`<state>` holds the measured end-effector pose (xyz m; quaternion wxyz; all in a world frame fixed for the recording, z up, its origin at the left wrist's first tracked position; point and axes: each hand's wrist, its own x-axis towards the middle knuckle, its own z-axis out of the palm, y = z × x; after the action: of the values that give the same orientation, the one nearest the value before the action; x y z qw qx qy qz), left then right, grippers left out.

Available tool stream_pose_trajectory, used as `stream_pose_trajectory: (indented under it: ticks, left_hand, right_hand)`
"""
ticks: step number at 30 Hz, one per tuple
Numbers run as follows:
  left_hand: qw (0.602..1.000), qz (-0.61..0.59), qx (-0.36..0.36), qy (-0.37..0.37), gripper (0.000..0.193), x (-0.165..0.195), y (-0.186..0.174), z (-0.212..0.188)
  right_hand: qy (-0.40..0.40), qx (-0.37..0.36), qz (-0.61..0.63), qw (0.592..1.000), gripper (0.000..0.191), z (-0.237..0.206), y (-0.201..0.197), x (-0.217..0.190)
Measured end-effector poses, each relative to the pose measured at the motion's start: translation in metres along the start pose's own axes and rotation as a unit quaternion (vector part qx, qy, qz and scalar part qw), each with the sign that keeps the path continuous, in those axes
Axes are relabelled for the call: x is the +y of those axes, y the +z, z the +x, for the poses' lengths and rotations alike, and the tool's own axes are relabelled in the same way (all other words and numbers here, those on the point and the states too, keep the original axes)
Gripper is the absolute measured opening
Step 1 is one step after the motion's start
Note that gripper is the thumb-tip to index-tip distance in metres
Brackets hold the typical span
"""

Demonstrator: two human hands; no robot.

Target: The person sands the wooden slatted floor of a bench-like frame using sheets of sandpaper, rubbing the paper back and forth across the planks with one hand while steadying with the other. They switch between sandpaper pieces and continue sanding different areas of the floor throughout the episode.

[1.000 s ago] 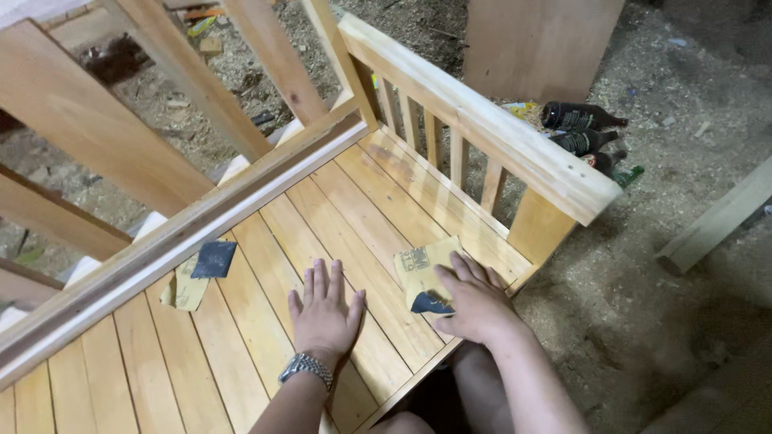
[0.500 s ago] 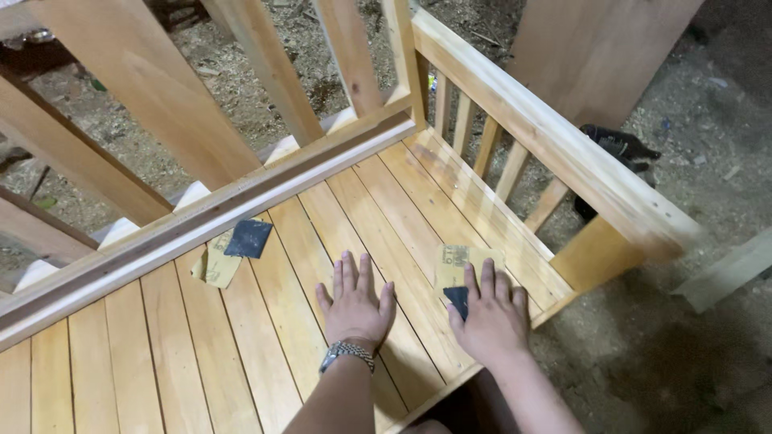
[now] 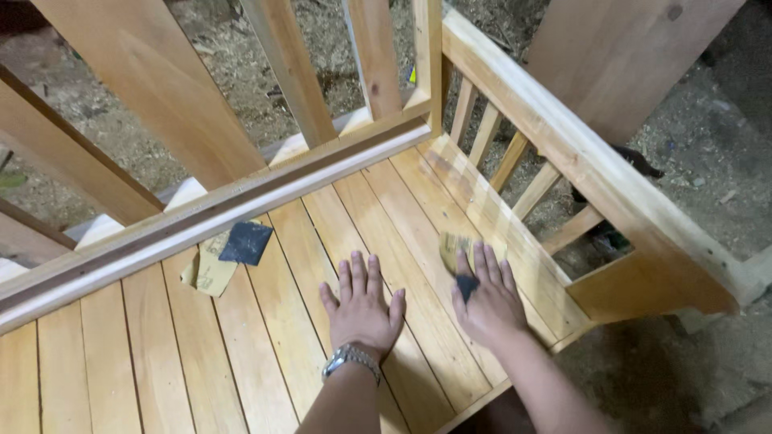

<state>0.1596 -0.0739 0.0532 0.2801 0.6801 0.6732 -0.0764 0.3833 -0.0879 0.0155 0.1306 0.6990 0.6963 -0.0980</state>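
Sandpaper sheet (image 3: 455, 259): tan backing, dark grit side partly showing, lying on the slatted wooden seat (image 3: 281, 321) near the armrest end, pinned flat under the right hand (image 3: 486, 297). Right hand: fingers spread, palm pressing down on the sheet, not gripping. Left hand (image 3: 362, 309): flat and open on bare slats just beside the right, wristwatch (image 3: 351, 358) at the wrist. Second sandpaper piece (image 3: 227, 255): loose by the back rail (image 3: 217, 213), well apart. Armrest with spindles (image 3: 563, 153): right side. Dirt floor (image 3: 691, 161): beyond.
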Motion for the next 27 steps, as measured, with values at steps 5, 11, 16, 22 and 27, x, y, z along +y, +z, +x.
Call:
stream_pose_trajectory:
  ticks: [5, 11, 16, 22, 27]
  left_hand:
    - [1.000, -0.006, 0.001, 0.000, 0.080, 0.000, -0.003, 0.003]
    - [1.000, -0.009, -0.005, -0.004, 0.081, 0.003, -0.004, 0.002]
    - [1.000, -0.014, -0.002, -0.001, 0.081, 0.003, -0.003, 0.002]
    - [1.000, -0.021, -0.007, 0.003, 0.080, 0.003, -0.003, 0.002]
    - [1.000, -0.027, -0.004, 0.005, 0.080, 0.005, -0.005, 0.001]
  right_hand:
    - [0.037, 0.029, 0.039, 0.998, 0.070, 0.048, -0.011, -0.008]
    - [-0.012, 0.020, 0.019, 1.000, 0.071, -0.006, -0.013, -0.030]
    - [-0.051, 0.013, 0.012, 0.999, 0.070, -0.024, -0.004, -0.031]
    - [-0.017, 0.033, 0.068, 0.997, 0.067, 0.067, -0.025, -0.032]
    - [-0.022, 0.025, 0.035, 0.999, 0.066, 0.040, -0.024, -0.050]
